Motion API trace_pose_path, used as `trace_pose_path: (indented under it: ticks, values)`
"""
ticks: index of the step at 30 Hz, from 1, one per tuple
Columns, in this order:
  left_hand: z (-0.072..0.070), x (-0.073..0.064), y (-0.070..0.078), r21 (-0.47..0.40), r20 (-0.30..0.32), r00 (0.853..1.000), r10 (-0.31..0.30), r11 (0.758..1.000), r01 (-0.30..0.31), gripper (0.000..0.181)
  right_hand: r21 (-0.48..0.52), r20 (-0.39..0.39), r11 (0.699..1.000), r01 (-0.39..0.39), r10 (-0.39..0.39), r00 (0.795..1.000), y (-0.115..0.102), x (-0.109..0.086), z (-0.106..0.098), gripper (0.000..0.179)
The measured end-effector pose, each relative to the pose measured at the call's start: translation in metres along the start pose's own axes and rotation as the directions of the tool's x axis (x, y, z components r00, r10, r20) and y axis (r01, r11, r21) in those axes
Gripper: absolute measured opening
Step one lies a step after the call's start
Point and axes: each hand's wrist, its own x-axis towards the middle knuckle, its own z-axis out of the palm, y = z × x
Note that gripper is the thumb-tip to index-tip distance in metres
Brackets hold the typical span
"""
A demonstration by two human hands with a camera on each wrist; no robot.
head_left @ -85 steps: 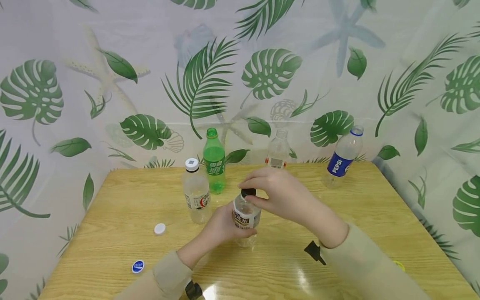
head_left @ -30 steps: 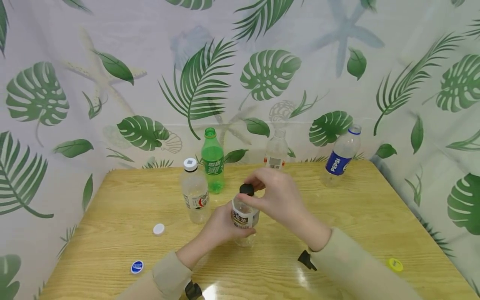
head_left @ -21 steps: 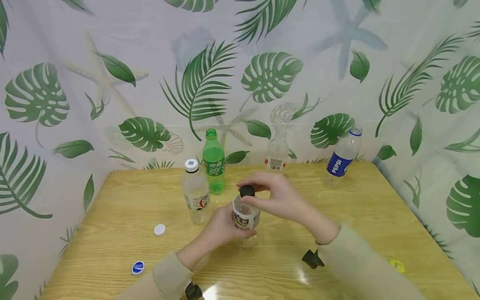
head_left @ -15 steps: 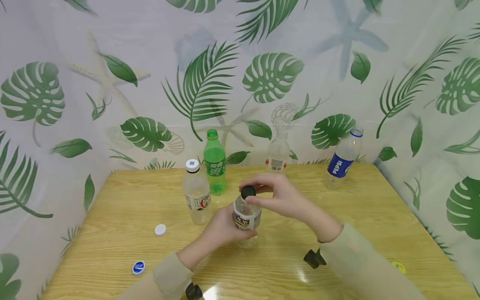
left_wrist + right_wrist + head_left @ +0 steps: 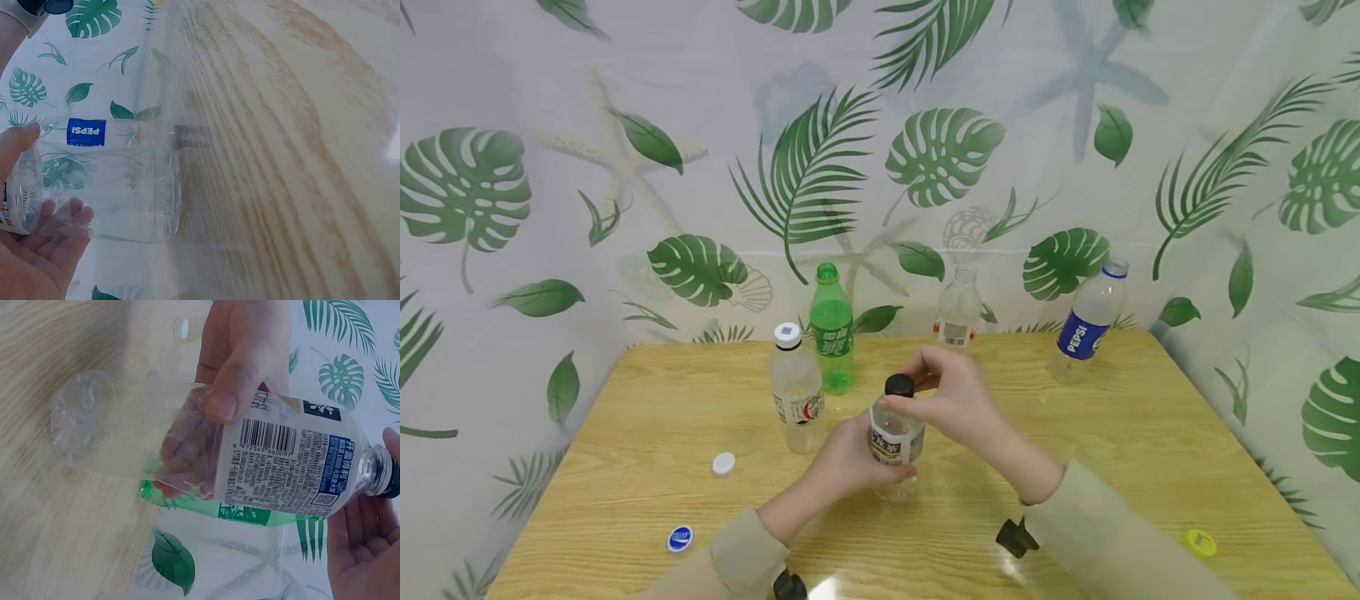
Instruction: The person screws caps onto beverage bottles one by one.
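Note:
A clear plastic bottle (image 5: 897,483) with a white label stands upright near the middle of the table. My left hand (image 5: 850,460) grips its body, thumb across the front and fingers round the back. On its neck sits a black cap (image 5: 899,385), which my right hand (image 5: 958,404) pinches between thumb and curled fingers. The right wrist view shows the bottle's barcode label (image 5: 269,462) and the black cap (image 5: 394,480) at the right hand's thumb. Seen from the left wrist, the left fingers (image 5: 65,244) show through the clear plastic.
Left of the held bottle stands a white-capped bottle (image 5: 797,400), with an uncapped green bottle (image 5: 832,333) behind. Further back are an uncapped clear bottle (image 5: 958,308) and a Pepsi bottle (image 5: 1082,333). Loose caps lie about: white (image 5: 723,464), blue (image 5: 680,538) and yellow (image 5: 1200,542).
The right hand has shifted back and forth around the black cap; its fingers are now more curled than half a second ago. The left hand and bottle keep their place.

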Motion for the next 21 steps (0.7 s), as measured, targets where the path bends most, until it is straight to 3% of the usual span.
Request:
trace_pose_path:
  ticks: [3, 7, 11, 16, 21]
  values:
    - [0.004, -0.003, 0.001, 0.005, -0.011, 1.0, 0.002, 1.0, -0.002, 0.068, -0.017, 0.002, 1.0, -0.023, 0.023, 1.0, -0.002, -0.004, 0.001, 0.03]
    - [0.008, -0.006, 0.002, 0.027, -0.028, 1.0, 0.011, 1.0, -0.01, 0.068, -0.02, 0.06, 1.0, -0.024, 0.025, 0.998, -0.002, -0.01, -0.004, 0.039]
    - [0.009, -0.006, 0.001, 0.033, -0.035, 0.999, 0.015, 0.999, -0.014, 0.069, 0.014, 0.152, 0.999, 0.043, -0.045, 0.987, 0.0, -0.011, -0.011, 0.048]
    - [0.009, -0.005, 0.001, 0.052, -0.05, 0.999, 0.011, 0.999, -0.008, 0.07, 0.099, 0.224, 0.983, 0.157, -0.175, 0.959, 0.002, -0.01, -0.018, 0.043]
    - [0.009, -0.004, 0.002, 0.071, -0.056, 0.998, 0.004, 0.998, 0.0, 0.071, 0.218, 0.266, 0.964, 0.155, -0.211, 0.94, 0.002, -0.007, -0.02, 0.043]
